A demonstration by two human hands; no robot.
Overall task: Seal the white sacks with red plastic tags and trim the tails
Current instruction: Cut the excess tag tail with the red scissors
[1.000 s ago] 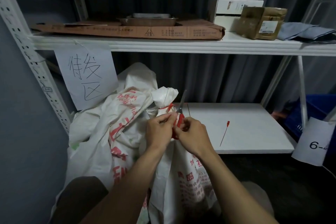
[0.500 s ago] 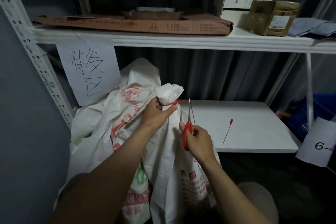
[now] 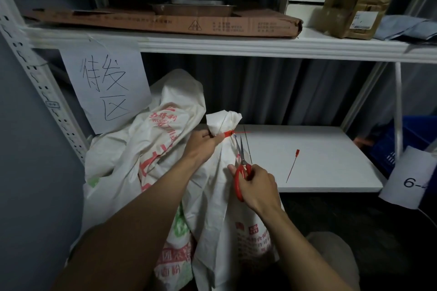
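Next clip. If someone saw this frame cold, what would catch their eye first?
The red-handled scissors in the right hand, centre frame, blades pointing up toward the red tag cinched round the neck of the white sack, which the left hand grips. After that, the spare red tag lying on the lower shelf to the right, and the handwritten paper sign hanging from the upper shelf at the left.

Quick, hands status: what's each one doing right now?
Left hand: gripping the white sack by its neck, at the red tag.
Right hand: holding the red scissors.
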